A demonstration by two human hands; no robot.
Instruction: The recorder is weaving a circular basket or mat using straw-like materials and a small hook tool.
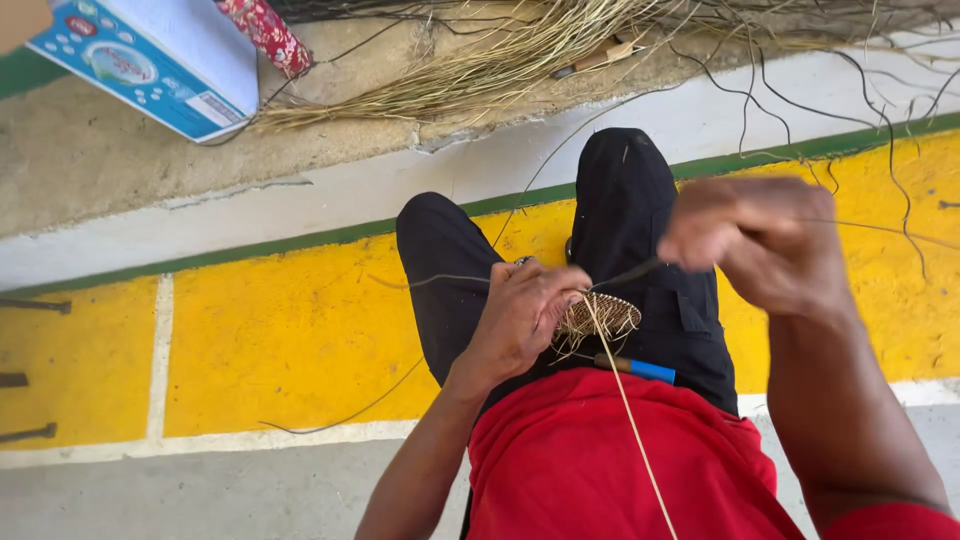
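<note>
In the head view, the left hand [520,315] pinches the small woven disc [598,316] at frame centre over the lap, while the right hand [760,240], fingers closed, draws a dark strand [625,277] up-right from it.

Dry, rough straw woven disc [598,316]; matt painted concrete floor [300,330]; glossy cardboard box [150,60].
</note>
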